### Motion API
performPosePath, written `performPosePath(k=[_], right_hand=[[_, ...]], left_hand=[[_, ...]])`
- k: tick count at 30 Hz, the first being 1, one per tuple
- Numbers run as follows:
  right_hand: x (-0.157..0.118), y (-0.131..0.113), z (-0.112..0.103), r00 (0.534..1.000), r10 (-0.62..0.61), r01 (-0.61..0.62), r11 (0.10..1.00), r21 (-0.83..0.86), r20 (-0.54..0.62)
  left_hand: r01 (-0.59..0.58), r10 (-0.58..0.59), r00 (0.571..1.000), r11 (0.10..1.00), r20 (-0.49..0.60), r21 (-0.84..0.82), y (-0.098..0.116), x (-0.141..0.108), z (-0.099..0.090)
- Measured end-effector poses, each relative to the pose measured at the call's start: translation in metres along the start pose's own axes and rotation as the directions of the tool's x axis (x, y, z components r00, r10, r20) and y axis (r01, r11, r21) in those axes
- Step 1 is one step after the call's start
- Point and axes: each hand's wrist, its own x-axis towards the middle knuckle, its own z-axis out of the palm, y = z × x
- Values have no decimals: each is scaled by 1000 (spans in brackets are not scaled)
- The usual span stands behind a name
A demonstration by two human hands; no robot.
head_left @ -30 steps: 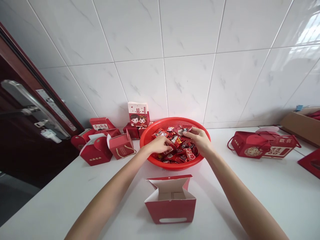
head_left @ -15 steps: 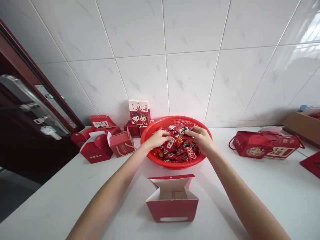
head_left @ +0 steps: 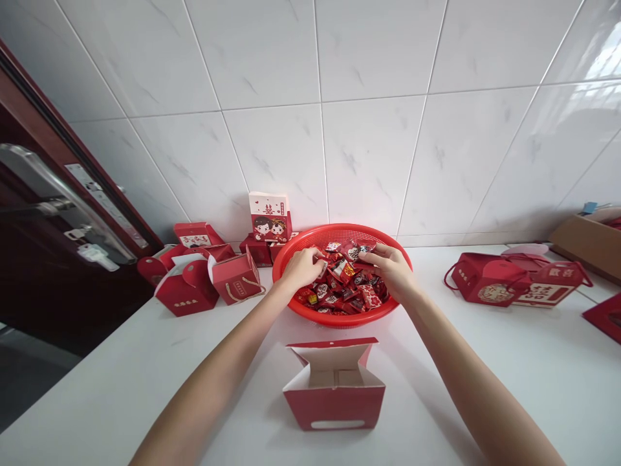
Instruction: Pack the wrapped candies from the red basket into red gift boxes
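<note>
A red plastic basket [head_left: 339,321] in front of me is full of red-wrapped candies [head_left: 345,294]. Over its left side is my left hand [head_left: 305,266], its fingers curled closed; whatever they hold is hidden. My right hand [head_left: 391,270] reaches in from the right, thumb and fingers pinching a dark red candy [head_left: 365,248] near the back of the pile. Closer to me stands a red paper gift box [head_left: 334,406], its top open and its white inside bare.
Several folded red gift boxes [head_left: 187,294] stand at the left, by a door with a metal handle [head_left: 58,188]. A card box with two cartoon figures [head_left: 270,217] leans near the tiled wall. More red boxes [head_left: 492,278] and a brown carton [head_left: 587,243] sit on the right.
My left hand has drawn back slightly to the left and curled in. The white-labelled candy seen at its fingertips no longer shows there. My right hand has hardly moved.
</note>
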Motion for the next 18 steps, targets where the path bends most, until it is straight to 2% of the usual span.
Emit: performPosePath(k=[4,6,8,10,11,14,16,18], right_hand=[[1,1,-1,1000,-1,1,1000,6,-2],[1,1,-1,1000,-2,2,1000,11,0],[1,1,-1,1000,-2,2,1000,17,3],[1,1,-1,1000,-7,7,1000,27,12],[1,2,-1,1000,-11,11,999,32,21],[1,3,-1,999,-22,21,999,41,32],[2,4,-1,999,-17,15,999,40,28],[2,4,-1,1000,-8,7,999,37,23]], left_hand=[[-37,68,986,979,-152,199,3,-4,-3],[-103,142,978,966,-155,236,5,-4,-5],[-183,196,978,969,-66,169,8,-3,-9],[-236,227,968,968,111,79,9,-2,-13],[-246,230,948,968,218,50,9,-1,-16],[-252,185,849,965,495,72,8,-3,-25],[-263,122,812,949,571,171,7,-6,-29],[-270,53,817,916,575,298,7,-9,-31]])
